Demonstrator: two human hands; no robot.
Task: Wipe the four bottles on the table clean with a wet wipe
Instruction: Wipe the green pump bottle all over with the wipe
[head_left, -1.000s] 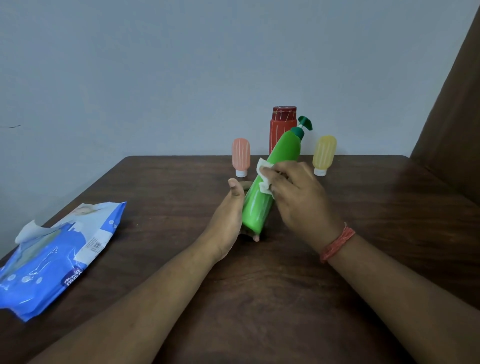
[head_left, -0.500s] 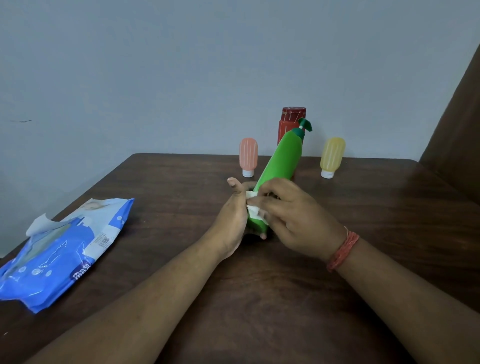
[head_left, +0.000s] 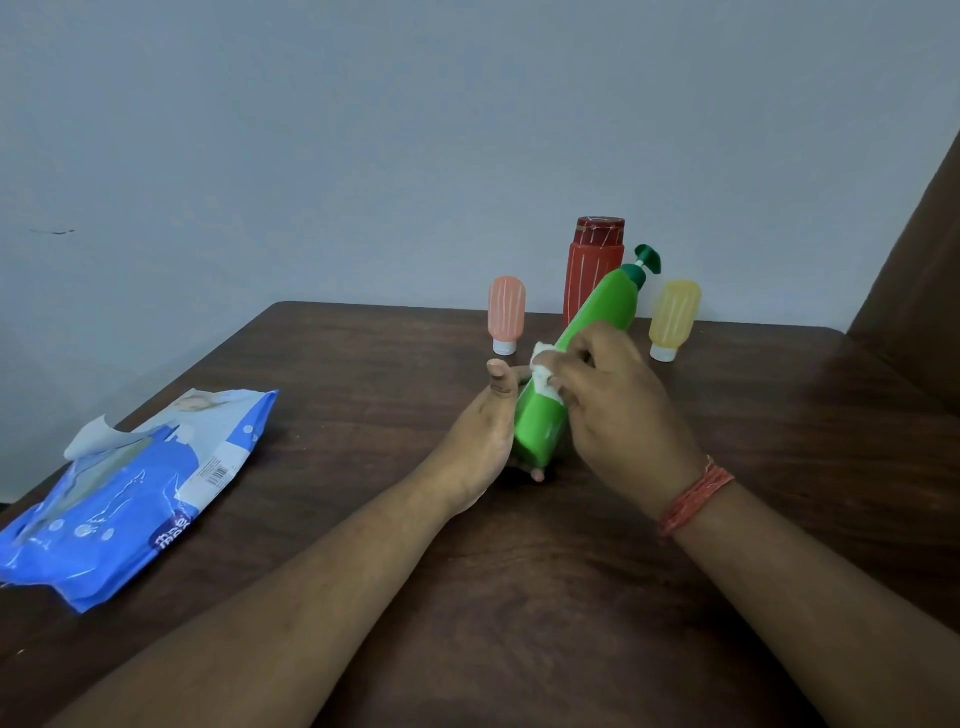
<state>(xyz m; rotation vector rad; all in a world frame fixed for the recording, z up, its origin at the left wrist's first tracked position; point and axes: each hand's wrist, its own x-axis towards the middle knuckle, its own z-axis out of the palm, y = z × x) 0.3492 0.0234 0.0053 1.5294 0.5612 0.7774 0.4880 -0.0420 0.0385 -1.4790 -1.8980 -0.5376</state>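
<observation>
Two bare forearms reach forward over a dark wooden table (head_left: 322, 519). At the near left lies one blue pack of wet wipes (head_left: 130, 488), its flap peeled open. In the middle of the table, the left hand (head_left: 485, 441) cups the lower end of a green pump bottle (head_left: 576, 364) from the left and beneath, thumb pointing up and one fingertip showing under the base. The bottle is tilted, its dark green pump head pointing up and away to the right. The right hand (head_left: 618, 405), with a red thread band (head_left: 696, 496) at the wrist, curls its fingers around a white wet wipe (head_left: 544, 371) and presses it to the bottle's middle. Half a second ago the wipe sat lower, close to the base; it has since slid up the body. Behind, three more bottles stand near the table's far edge: one pink bottle (head_left: 506, 314) and one yellow bottle (head_left: 674, 318), both cap down, and one taller red bottle (head_left: 595, 267) between them. Four bottles in all.
</observation>
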